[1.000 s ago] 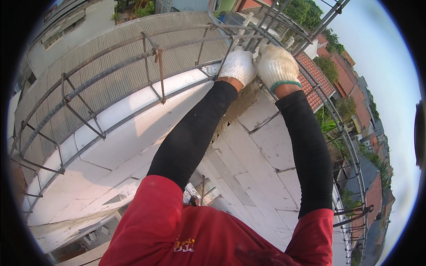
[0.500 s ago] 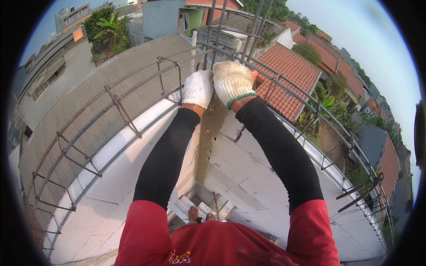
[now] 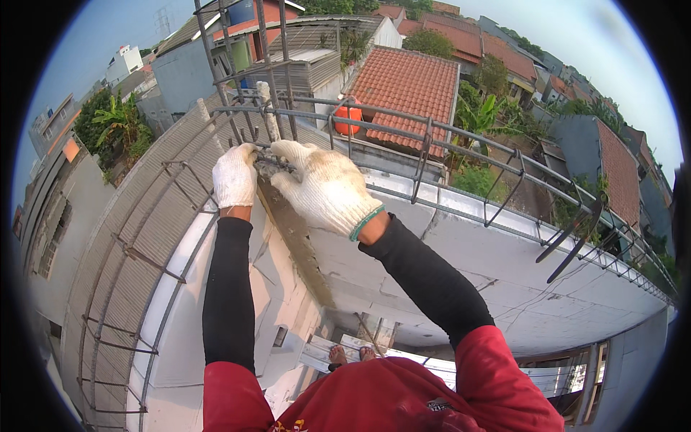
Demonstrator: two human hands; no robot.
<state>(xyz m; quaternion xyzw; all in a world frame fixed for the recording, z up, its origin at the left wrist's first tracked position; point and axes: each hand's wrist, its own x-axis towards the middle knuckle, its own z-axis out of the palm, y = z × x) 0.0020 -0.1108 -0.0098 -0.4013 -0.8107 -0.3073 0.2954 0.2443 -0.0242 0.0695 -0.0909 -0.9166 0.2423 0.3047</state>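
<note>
Where steel bars (image 3: 287, 72) meet above the wall corner (image 3: 299, 252), our left hand (image 3: 235, 176) curls, its hold unclear, while our right hand (image 3: 327, 186) parts thumb and fingers; we likely work best with the left held steady.

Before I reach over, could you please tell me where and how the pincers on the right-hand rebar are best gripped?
I would take the pincers by both handles, probably with the right hand, coming from the picture's lower left: the two long handles stick out that way, slightly apart, while their other end lies at the rebar.
</note>
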